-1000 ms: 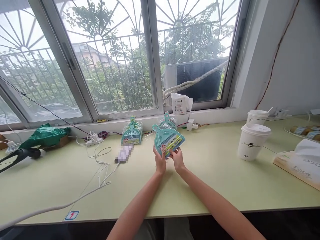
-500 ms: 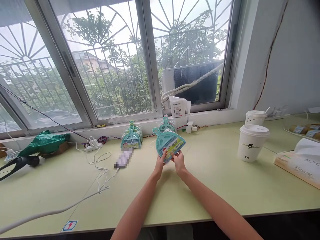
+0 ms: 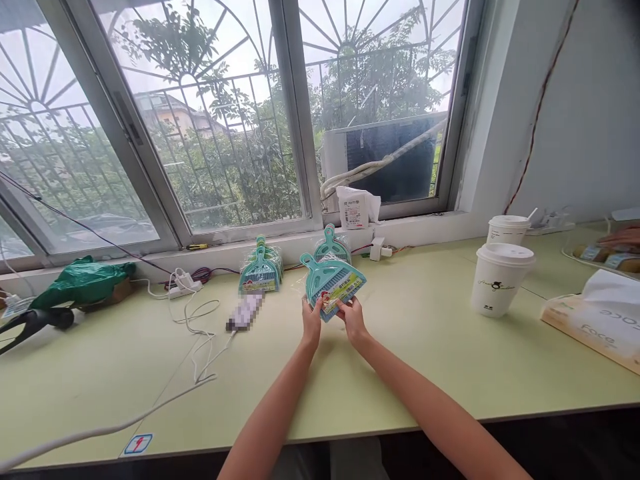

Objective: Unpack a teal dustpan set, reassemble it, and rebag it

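Observation:
A teal dustpan-and-brush set (image 3: 333,283) in clear wrap, with a yellow-green label, is tilted above the table. My left hand (image 3: 312,320) grips its lower left edge, and my right hand (image 3: 353,316) holds the lower right edge. Right behind it, more wrapped teal sets (image 3: 330,241) stand near the window ledge, partly hidden. To the left is a row of similar wrapped sets (image 3: 260,270), upright on the table.
A blurred phone (image 3: 245,312) on a white cable lies left of my hands. Two lidded cups (image 3: 500,280) and a tissue pack (image 3: 595,320) stand right. A green bag (image 3: 85,283) is far left. Another person's hand (image 3: 623,237) shows at the right edge.
The held set has shifted slightly left and turned a little in my hands. My left hand's fingers have moved up along its left side. Another person's hand has appeared at the right edge.

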Available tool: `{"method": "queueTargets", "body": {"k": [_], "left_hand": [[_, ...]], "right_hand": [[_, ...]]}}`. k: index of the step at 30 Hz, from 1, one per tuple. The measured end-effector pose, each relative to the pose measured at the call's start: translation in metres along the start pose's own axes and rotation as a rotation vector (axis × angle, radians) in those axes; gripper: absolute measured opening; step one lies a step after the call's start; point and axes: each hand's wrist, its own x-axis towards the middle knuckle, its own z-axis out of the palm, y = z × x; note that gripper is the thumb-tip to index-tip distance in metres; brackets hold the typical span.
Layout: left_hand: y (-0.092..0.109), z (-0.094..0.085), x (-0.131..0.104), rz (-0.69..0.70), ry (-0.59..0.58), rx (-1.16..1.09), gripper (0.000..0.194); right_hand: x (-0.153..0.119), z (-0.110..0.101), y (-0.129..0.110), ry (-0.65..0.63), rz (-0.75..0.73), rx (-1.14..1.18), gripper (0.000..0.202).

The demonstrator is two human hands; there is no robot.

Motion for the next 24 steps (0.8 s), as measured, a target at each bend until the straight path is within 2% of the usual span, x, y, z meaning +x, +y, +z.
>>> {"method": "queueTargets", "body": {"k": [3, 7, 9, 13, 16, 17, 19, 21, 22, 24], "left_hand": [[0.000, 0.001, -0.001, -0.017, -0.021, -0.016, 0.059], [-0.003, 0.002, -0.002, -0.221, -0.160, -0.022, 0.057], [-0.007, 0.001, -0.002, -0.260, -0.188, -0.039, 0.054], [-0.011, -0.004, 0.003, -0.274, -0.157, -0.038, 0.046], [-0.009, -0.012, 0.012, -0.297, -0.100, -0.040, 0.040], [-0.007, -0.015, 0.016, -0.307, -0.079, -0.055, 0.039], [-0.004, -0.024, 0.024, -0.324, -0.011, -0.094, 0.039], [-0.002, -0.034, 0.030, -0.340, 0.067, -0.129, 0.040], [-0.001, -0.039, 0.033, -0.360, 0.079, -0.137, 0.040], [0.000, -0.048, 0.036, -0.402, 0.027, -0.135, 0.039]], "right_hand": [[0.002, -0.002, 0.000, -0.007, 0.007, 0.010, 0.041], [0.004, -0.007, 0.000, 0.035, -0.010, -0.007, 0.041], [0.006, -0.009, 0.000, 0.036, 0.002, -0.023, 0.038], [0.016, -0.011, -0.006, -0.034, 0.120, -0.102, 0.030], [0.028, -0.019, -0.016, -0.174, 0.268, -0.272, 0.021], [0.031, -0.022, -0.020, -0.189, 0.250, -0.352, 0.022], [0.036, -0.031, -0.029, -0.145, 0.039, -0.521, 0.025], [0.037, -0.039, -0.037, -0.123, -0.295, -0.679, 0.021], [0.037, -0.041, -0.041, -0.162, -0.436, -0.755, 0.022], [0.035, -0.044, -0.045, -0.305, -0.583, -0.903, 0.038]]}}
